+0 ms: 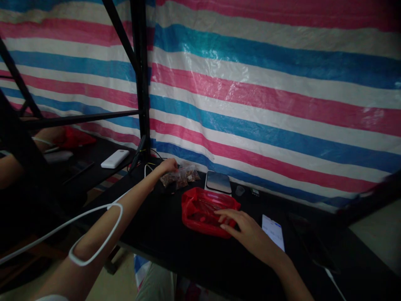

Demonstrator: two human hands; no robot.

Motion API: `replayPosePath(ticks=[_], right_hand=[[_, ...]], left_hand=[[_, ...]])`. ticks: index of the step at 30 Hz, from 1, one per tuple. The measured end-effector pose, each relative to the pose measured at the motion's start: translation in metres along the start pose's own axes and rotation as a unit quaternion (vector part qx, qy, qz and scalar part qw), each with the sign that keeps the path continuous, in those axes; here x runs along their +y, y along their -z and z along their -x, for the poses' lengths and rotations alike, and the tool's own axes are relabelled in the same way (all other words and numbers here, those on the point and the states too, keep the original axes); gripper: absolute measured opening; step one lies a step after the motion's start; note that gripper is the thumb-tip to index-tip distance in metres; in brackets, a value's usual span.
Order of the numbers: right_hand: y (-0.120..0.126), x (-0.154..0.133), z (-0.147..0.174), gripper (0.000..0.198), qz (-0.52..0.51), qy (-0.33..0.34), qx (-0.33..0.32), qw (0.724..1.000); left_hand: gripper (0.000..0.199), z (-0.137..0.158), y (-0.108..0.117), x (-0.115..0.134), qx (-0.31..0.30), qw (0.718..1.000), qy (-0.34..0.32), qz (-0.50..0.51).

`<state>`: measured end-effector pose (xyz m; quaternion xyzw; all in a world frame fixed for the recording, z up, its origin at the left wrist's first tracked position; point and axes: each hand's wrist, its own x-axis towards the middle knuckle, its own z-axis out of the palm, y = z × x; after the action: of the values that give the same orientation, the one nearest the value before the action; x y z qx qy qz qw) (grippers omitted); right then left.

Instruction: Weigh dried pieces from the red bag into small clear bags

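My left hand (169,165) reaches to the back of the black table, its fingers closed at the top of a small clear plastic bag (168,179) with brown bits inside. More small bags (188,173) of the same sort lie just to its right. A red plastic bag (194,223) stands with its mouth spread wide in front of me; its contents are too dark to make out. Over the bag's right edge hovers my right hand (239,223), fingers loosely apart and holding nothing. Behind the red bag sits a small flat scale (218,182) with a shiny top.
A lit phone (273,232) lies right of my right hand, and a small clear cup (239,191) stands by the scale. A white cable (117,221) loops around my left forearm. Black frame bars (142,83) rise at left. Beyond them are a white power bank (115,159) and another person's arm (50,137).
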<state>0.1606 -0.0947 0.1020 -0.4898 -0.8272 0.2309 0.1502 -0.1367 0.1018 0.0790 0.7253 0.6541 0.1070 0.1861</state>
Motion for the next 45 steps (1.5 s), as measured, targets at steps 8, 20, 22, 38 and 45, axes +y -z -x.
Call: replayPosePath(ticks=[8, 20, 22, 38, 45], right_hand=[[-0.003, 0.011, -0.024, 0.03, -0.036, -0.058, 0.063, 0.996], [-0.002, 0.012, -0.037, 0.044, -0.224, -0.083, 0.135, 0.962], [-0.004, 0.018, -0.031, 0.044, -0.251, -0.081, 0.102, 0.959], [-0.015, 0.032, -0.035, 0.049, -0.319, -0.083, 0.084, 0.941], [-0.029, 0.038, -0.041, 0.042, -0.378, -0.022, 0.012, 0.926]], left_hand=[[0.03, 0.037, 0.01, 0.029, -0.082, 0.888, -0.092, 0.444], [0.032, 0.114, -0.053, 0.127, -0.143, 0.867, -0.251, 0.406], [0.031, 0.119, -0.053, 0.129, -0.16, 0.871, -0.257, 0.387], [0.019, 0.126, -0.058, 0.129, -0.079, 0.937, -0.3, 0.164], [0.017, 0.137, -0.034, 0.127, -0.087, 0.922, -0.376, 0.005]])
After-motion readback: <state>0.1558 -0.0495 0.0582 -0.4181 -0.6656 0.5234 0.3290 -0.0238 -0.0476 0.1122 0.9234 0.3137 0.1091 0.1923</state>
